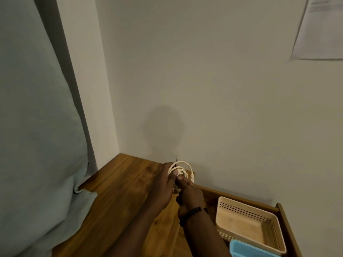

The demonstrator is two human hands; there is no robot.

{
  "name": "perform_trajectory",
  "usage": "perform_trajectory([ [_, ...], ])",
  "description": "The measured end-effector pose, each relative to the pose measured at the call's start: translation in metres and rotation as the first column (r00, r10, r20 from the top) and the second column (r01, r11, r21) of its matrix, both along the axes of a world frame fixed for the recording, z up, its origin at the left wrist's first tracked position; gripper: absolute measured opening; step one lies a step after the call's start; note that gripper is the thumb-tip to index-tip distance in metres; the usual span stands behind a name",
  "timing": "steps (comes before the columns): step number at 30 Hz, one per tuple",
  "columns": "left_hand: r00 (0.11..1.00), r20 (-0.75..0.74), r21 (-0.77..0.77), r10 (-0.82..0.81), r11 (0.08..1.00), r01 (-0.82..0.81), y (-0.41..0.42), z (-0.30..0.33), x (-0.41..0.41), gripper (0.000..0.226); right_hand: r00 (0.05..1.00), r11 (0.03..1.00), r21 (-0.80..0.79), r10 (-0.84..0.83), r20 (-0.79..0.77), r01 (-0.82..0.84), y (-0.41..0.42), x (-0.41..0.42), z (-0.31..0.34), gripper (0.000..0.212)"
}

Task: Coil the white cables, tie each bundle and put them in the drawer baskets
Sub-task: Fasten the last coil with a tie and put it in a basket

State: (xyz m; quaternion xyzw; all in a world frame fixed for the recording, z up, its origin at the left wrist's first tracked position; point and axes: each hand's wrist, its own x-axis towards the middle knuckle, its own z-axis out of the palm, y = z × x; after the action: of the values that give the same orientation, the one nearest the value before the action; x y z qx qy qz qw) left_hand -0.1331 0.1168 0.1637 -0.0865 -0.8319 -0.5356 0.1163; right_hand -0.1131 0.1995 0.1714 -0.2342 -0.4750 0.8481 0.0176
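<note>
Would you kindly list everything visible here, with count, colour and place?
cable: one, white, coiled, held in both hands above the wooden top
tie: one, black, thin, sticking up from the coil
beige basket: one, in the open drawer at lower right
blue basket: one, at the bottom edge, in front of the beige one
drawer: one, wooden, open
top: one, brown wood
curtain: one, pale, at left
paper: one, white, on the wall, upper right
bracelet: one, dark beads, right wrist
left hand: grip on coil
right hand: grip on coil

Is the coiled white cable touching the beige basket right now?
Apart. The head view shows the coiled white cable held up in both hands, with bare wood between it and the beige basket.
</note>
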Motion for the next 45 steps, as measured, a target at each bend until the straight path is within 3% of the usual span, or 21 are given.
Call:
perform_trajectory([
  [3,0.998,-0.060,-0.009,0.035,0.999,-0.036,0.015,0.006,-0.004,0.032,0.985,0.983,0.173,-0.028,-0.168,0.058,0.014,0.007,0.006,0.013],
  [6,0.995,-0.075,-0.011,0.069,0.997,-0.070,0.031,0.012,-0.008,0.030,0.921,0.949,0.312,0.083,-0.381,0.044,0.034,0.015,0.012,0.015],
  [8,0.994,-0.080,0.001,0.077,0.997,-0.077,0.042,0.016,-0.009,0.029,0.885,0.893,0.444,0.153,-0.441,0.067,0.048,0.012,0.011,0.018],
  [11,0.994,-0.099,-0.027,0.052,0.998,-0.055,0.054,0.017,-0.006,0.027,0.841,0.768,0.590,0.130,-0.525,0.250,0.061,0.003,0.005,0.014],
  [13,0.993,-0.111,-0.030,0.043,0.998,-0.046,0.062,0.017,-0.005,0.027,0.805,0.632,0.669,0.119,-0.582,0.390,0.068,-0.002,0.006,0.013],
  [17,0.989,-0.134,-0.097,0.060,0.993,-0.073,0.073,0.016,-0.005,0.030,0.745,0.174,0.755,0.131,-0.654,0.632,0.081,-0.013,0.012,0.021],
  [18,0.989,-0.135,-0.115,0.064,0.990,-0.080,0.074,0.016,-0.005,0.031,0.730,0.135,0.745,0.151,-0.667,0.653,0.083,-0.015,0.012,0.021],
  [19,0.988,-0.139,-0.123,0.069,0.989,-0.086,0.075,0.017,-0.005,0.030,0.719,0.155,0.742,0.184,-0.671,0.653,0.085,-0.018,0.013,0.021],
  [20,0.986,-0.148,-0.119,0.073,0.989,-0.091,0.076,0.019,-0.004,0.029,0.706,0.233,0.737,0.214,-0.675,0.634,0.088,-0.019,0.013,0.021],
  [23,0.979,-0.175,-0.052,0.103,0.992,-0.113,0.075,0.022,-0.001,0.029,0.727,0.537,0.692,0.195,-0.658,0.483,0.096,-0.020,0.012,0.017],
  [27,0.974,-0.167,0.076,0.153,0.987,-0.142,0.076,0.024,0.003,0.035,0.736,0.640,0.638,0.163,-0.657,0.428,0.095,-0.018,0.014,0.010],
  [30,0.967,-0.191,0.079,0.168,0.985,-0.156,0.081,0.028,0.006,0.035,0.745,0.712,0.590,0.141,-0.652,0.381,0.092,-0.016,0.017,0.009],
  [34,0.961,-0.220,0.078,0.170,0.985,-0.156,0.084,0.033,0.010,0.019,0.721,0.760,0.537,0.131,-0.680,0.367,0.094,-0.013,0.022,0.009],
  [42,0.950,-0.277,0.089,0.145,0.988,-0.125,0.082,0.041,0.011,0.012,0.680,0.739,0.566,0.202,-0.704,0.366,0.099,-0.007,0.019,0.011],
  [45,0.937,-0.333,0.026,0.100,0.995,-0.097,0.079,0.044,0.011,0.010,0.664,0.694,0.556,0.149,-0.733,0.457,0.100,-0.004,0.024,0.014],
])
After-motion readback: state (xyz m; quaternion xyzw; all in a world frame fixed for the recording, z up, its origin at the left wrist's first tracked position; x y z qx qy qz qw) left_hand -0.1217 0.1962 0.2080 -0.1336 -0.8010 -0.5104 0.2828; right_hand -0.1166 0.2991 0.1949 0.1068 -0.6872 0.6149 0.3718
